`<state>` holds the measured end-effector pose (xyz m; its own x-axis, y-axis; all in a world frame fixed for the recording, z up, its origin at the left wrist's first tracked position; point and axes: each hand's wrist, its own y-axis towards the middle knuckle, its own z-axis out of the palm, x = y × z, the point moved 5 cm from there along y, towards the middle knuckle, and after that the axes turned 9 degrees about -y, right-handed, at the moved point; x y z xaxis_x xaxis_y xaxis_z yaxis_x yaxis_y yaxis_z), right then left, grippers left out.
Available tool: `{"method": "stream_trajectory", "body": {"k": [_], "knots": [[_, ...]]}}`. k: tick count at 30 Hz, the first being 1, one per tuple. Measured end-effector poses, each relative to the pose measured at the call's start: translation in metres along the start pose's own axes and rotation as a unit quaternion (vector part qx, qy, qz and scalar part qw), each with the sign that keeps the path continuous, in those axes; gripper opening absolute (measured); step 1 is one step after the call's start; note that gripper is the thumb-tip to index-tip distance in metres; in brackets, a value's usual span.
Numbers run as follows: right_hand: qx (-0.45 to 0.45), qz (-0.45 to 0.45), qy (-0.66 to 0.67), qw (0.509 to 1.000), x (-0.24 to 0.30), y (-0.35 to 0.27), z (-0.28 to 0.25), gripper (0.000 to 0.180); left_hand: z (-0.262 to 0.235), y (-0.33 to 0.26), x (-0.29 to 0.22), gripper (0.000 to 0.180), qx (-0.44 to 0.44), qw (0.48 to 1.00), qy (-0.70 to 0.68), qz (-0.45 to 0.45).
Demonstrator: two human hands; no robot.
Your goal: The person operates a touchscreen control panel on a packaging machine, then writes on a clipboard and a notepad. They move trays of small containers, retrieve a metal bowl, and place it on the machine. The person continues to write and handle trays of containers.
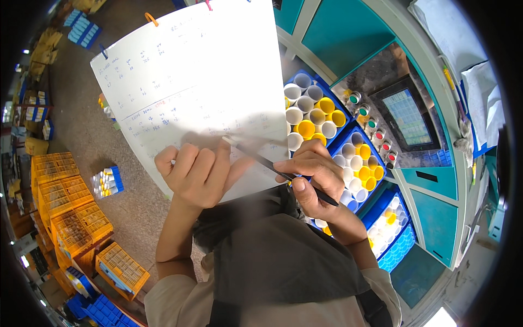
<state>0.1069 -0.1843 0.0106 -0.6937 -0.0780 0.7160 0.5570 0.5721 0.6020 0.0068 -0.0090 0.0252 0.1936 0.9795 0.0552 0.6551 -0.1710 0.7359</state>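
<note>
Pen (263,161) is gripped in the right hand (317,173), slanted over the paper (190,71). Left hand (195,180) is held half-curled near its tip, but whether anything's pinched there can't really be made out.

From my remote seat I see a brownish-grey floor (139,220) stretching off left, with stacked orange crates (71,180) along it. Teal cabinet panels (348,32) stand right, near a dark-framed screen (406,117); small lights (25,261) glare far left.
</note>
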Motion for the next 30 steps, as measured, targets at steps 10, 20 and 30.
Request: {"method": "stream_trajectory", "body": {"k": [10, 20, 30], "knots": [[0.007, 0.019, -0.015, 1.000, 0.000, 0.000, 0.001, 0.020, 0.000, 0.000, 0.000, 0.039, -0.005, 1.000, 0.002, 0.001], [-0.007, 0.039, -0.033, 0.999, -0.002, -0.012, -0.011, 0.018, -0.006, -0.008, -0.001, 0.034, 0.076, 0.997, 0.015, -0.011], [-0.110, -0.009, 0.041, 0.993, -0.003, -0.018, -0.023, 0.012, -0.013, -0.004, 0.000, 0.028, 0.061, 0.997, 0.041, 0.024]]}}
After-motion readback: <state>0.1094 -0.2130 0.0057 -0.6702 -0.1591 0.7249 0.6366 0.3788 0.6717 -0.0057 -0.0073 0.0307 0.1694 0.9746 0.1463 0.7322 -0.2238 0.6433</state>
